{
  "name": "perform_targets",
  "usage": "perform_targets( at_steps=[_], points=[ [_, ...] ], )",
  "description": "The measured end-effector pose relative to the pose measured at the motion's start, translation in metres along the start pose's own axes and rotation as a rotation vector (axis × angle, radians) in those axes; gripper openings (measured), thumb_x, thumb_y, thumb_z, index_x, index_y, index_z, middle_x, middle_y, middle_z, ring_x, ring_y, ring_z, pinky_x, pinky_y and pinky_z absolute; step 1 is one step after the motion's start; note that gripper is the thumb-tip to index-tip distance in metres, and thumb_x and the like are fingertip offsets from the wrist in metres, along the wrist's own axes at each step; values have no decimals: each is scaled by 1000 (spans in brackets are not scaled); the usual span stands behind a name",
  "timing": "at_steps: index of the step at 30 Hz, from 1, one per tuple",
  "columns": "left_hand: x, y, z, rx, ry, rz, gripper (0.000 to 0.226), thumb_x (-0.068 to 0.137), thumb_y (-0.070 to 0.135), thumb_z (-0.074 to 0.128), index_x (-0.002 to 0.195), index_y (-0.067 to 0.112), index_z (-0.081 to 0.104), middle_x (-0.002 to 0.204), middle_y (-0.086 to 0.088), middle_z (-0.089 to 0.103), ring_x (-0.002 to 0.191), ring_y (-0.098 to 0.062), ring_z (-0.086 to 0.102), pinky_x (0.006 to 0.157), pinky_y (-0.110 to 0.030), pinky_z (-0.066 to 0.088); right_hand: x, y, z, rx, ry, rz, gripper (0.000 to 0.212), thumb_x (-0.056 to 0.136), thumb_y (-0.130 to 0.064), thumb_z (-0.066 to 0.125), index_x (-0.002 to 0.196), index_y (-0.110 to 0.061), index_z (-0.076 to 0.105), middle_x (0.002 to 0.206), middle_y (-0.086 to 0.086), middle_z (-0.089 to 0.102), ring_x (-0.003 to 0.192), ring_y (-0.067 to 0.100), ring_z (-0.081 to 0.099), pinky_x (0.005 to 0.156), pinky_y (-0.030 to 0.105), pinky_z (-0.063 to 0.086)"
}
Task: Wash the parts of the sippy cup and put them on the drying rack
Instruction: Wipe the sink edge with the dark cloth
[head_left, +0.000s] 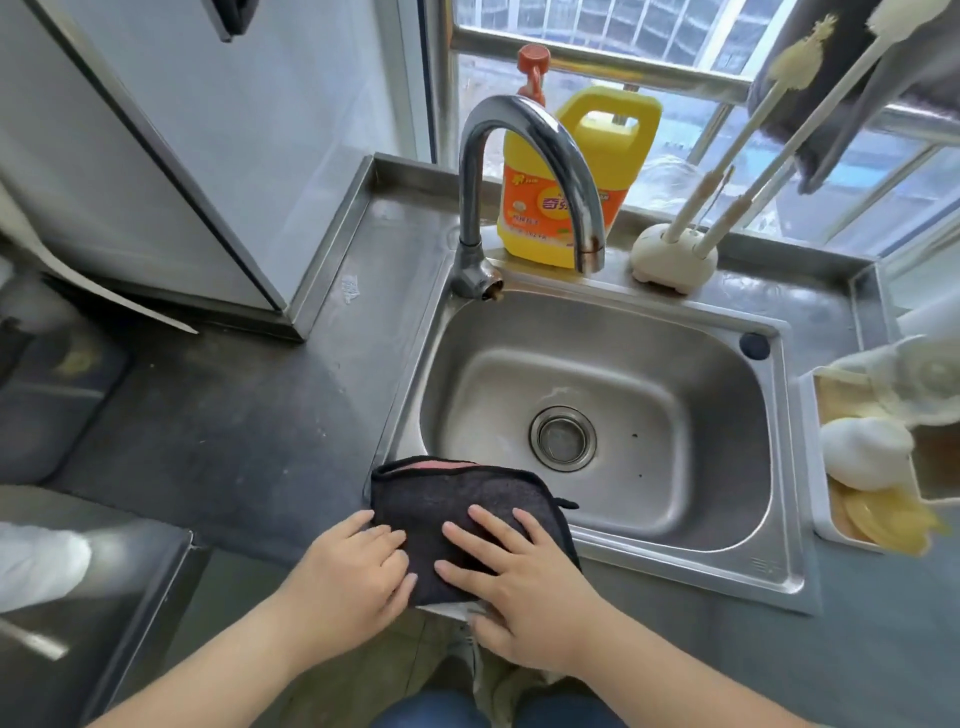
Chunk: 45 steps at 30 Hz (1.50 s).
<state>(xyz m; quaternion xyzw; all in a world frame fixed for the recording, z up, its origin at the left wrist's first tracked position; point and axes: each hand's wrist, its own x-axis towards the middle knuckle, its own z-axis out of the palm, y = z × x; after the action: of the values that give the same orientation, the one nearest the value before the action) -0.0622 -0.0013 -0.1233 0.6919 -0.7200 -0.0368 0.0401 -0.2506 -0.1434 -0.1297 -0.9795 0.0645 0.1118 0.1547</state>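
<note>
Head view: both the left hand (358, 566) and right hand (511, 574) lie flat, fingers straight, on a dark cloth (467, 512) draped over the sink (769, 566) front rim, likely drying off. Right of the sink, blurry cup parts (865, 457) sit in a white rack (823, 519).

The steel surface (395, 234) ran under the window and held a sink (779, 566) set into it, with a tap (524, 156) rising at the sink's back left corner. On the back ledge stood a yellow soap jug (618, 150) behind the tap and, right of it, a cream brush holder (672, 260); a white tray (823, 519) sat just right of the sink. A dark cloth (457, 499) lay over the sink's front left rim, with both hands resting on it.
</note>
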Motion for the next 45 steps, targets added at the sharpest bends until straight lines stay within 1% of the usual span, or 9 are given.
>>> perform_targets(
  at_steps=[3,5,7,13,21,26,33,38,45],
  points=[
    [8,18,4,5,126,-21,21,78,3,48,62,12,59,66,-6,56,61,-24,51,75,-33,43,-6,0,-9,34,79,-16,50,82,-54,46,126,-35,58,131,-8,54,117,21,51,94,42,47],
    [11,32,19,50,128,-143,29,85,5,42,90,-1,70,97,-19,66,90,-32,56,88,-37,42,6,0,-1,-2,116,13,56,83,-49,45,134,-25,50,141,-2,45,128,24,43,104,41,37],
    [10,43,34,86,-31,-279,50,100,16,20,124,-15,51,133,-33,48,124,-42,46,106,-43,30,16,-4,15,-22,108,112,60,91,-50,35,144,-21,39,153,2,31,141,24,27,113,43,23],
    [13,97,60,-31,-81,-333,65,102,45,6,143,-2,24,155,-20,19,147,-22,-6,114,-35,8,-40,10,52,-46,187,252,56,99,-53,18,149,-27,24,156,1,22,145,19,17,115,44,11],
    [91,222,71,-157,-99,-67,69,88,54,32,133,3,45,142,-16,47,137,-23,35,106,-42,24,-183,61,79,-136,212,656,60,94,-61,13,149,-38,20,160,-5,9,147,23,-4,112,51,5],
    [112,253,66,-121,-215,90,68,86,57,29,127,11,61,136,-6,56,129,-18,49,110,-43,18,-223,51,92,-37,264,916,64,88,-71,10,147,-46,15,160,-2,0,142,35,11,105,50,11],
    [43,167,62,8,-144,-129,77,92,58,21,128,0,55,140,-18,47,136,-29,36,113,-54,10,-127,11,79,-45,237,598,64,92,-65,13,149,-37,17,156,6,22,144,39,7,109,54,5],
    [-21,75,49,87,-118,-403,84,98,56,3,125,-9,49,138,-23,46,147,-25,-2,112,-58,9,-18,-34,67,-120,263,271,58,98,-54,15,151,-31,14,153,-1,34,145,35,1,109,56,7],
    [-33,-33,36,121,29,-671,85,99,54,4,117,-4,63,130,-16,58,147,-14,-5,114,-56,-2,115,-78,37,-102,259,177,60,84,-49,37,137,-24,49,144,1,47,146,27,-1,112,47,9]
  ],
)
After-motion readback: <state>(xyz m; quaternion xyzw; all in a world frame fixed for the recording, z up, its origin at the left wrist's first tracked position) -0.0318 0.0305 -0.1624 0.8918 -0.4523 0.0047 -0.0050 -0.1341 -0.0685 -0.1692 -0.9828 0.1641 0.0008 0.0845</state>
